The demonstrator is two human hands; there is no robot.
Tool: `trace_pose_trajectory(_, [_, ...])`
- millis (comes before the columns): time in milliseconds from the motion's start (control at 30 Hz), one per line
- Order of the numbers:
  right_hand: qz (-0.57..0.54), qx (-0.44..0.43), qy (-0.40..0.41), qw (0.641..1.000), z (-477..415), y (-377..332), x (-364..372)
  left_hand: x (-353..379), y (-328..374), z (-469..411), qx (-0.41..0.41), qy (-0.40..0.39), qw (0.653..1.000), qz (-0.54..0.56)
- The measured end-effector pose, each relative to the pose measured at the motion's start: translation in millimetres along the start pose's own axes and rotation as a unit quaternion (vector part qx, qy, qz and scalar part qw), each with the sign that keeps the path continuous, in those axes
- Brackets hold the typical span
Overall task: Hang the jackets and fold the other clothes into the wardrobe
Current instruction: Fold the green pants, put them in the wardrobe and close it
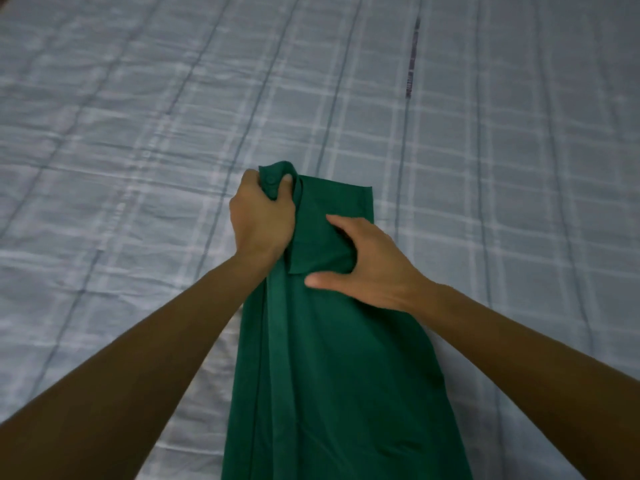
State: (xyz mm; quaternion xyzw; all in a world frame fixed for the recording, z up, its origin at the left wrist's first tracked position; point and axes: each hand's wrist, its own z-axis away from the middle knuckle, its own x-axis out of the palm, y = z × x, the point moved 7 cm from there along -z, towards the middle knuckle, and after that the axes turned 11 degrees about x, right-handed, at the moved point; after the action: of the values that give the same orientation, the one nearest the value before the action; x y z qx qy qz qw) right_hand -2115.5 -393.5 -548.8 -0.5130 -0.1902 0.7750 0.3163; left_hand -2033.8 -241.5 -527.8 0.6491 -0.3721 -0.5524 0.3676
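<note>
A dark green collared shirt [332, 375] lies folded into a long narrow strip on the bed, running from the bottom edge of the view up to the middle. My left hand [259, 220] grips the buttoned collar end at the strip's far left corner, fingers curled round the cloth. My right hand [370, 268] sits on the shirt just right of it, thumb stretched out flat and fingers tucked under a fold of the fabric.
The shirt rests on a pale blue-grey checked bedsheet [138, 133] that fills the whole view. A dark stitched mark [412, 60] runs along the sheet at the upper right.
</note>
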Motion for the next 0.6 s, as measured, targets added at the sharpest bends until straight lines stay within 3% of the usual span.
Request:
trace_pose_trajectory(67, [0.142, -0.071, 0.039, 0.987, -3, -11, 5, 0, -1, -3, -0.004, 0.018, 1.000, 0.013])
trace_pose_trajectory(167, [0.245, -0.133, 0.100, 0.955, -5, -16, 5, -5, -7, -3, 0.016, 0.037, 0.999, -0.016])
trace_pose_trajectory(233, [0.256, -0.197, 0.154, 0.934, -3, -15, 2, -8, -12, -1, 0.037, 0.030, 0.996, -0.078])
trace_pose_trajectory(300, [0.175, -0.209, 0.205, 0.940, 1, -4, -5, -7, -18, 0, 0.048, 0.004, 0.993, -0.111])
trace_pose_trajectory(400, [-0.107, -0.049, 0.262, 0.958, -10, 16, -27, -5, -29, -2, 0.029, -0.022, 0.996, -0.079])
trace_pose_trajectory(467, [-0.244, 0.103, 0.295, 0.918, -26, 32, -40, -5, -31, -2, 0.024, -0.023, 0.998, -0.045])
trace_pose_trajectory(533, [-0.266, 0.194, 0.283, 0.901, -40, 44, -44, -8, -29, -2, 0.035, -0.009, 0.999, -0.040])
trace_pose_trajectory(600, [-0.235, 0.233, 0.267, 0.905, -44, 52, -44, -8, -27, -3, 0.024, -0.005, 0.999, -0.036])
